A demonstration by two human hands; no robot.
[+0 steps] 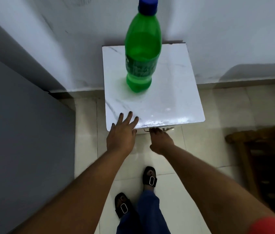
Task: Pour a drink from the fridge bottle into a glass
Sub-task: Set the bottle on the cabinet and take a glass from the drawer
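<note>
A green plastic bottle point(141, 53) with a blue cap stands upright on a small white marble-patterned table point(175, 98) against the wall. It is capped and partly full. My left hand point(122, 134) lies flat with its fingers spread on the table's near left corner, holding nothing. My right hand point(160, 141) reaches under the table's front edge, fingers curled at a metal handle point(158, 129) there. No glass is in view.
A grey fridge side point(23, 132) fills the left. A white wall runs behind the table. Wooden furniture point(260, 149) stands at the right. My feet in black sandals point(148, 178) are on the pale tiled floor below the table.
</note>
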